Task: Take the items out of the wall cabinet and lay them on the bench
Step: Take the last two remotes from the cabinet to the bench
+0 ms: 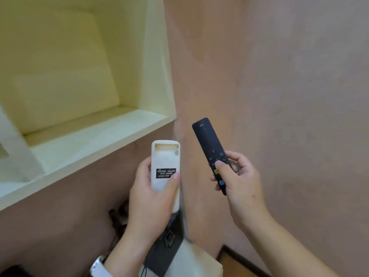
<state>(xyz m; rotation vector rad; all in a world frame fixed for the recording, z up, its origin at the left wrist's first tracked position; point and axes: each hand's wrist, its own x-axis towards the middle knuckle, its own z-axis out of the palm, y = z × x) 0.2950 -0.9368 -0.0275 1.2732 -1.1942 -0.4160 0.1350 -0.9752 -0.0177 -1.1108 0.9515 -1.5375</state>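
Now, both hands full. Left hand (151,200) wraps white remote (164,156) — back face up, open recess at top end, black label showing, thumb at label edge. Right hand (239,180) grips black remote (207,144) by lower end, thumb on buttons, tip angled toward 11 o'clock. Both remotes in air, mid-frame — outside cream wall cabinet (99,136) at 10 o'clock. Pink wall (299,76) at 3 o'clock.
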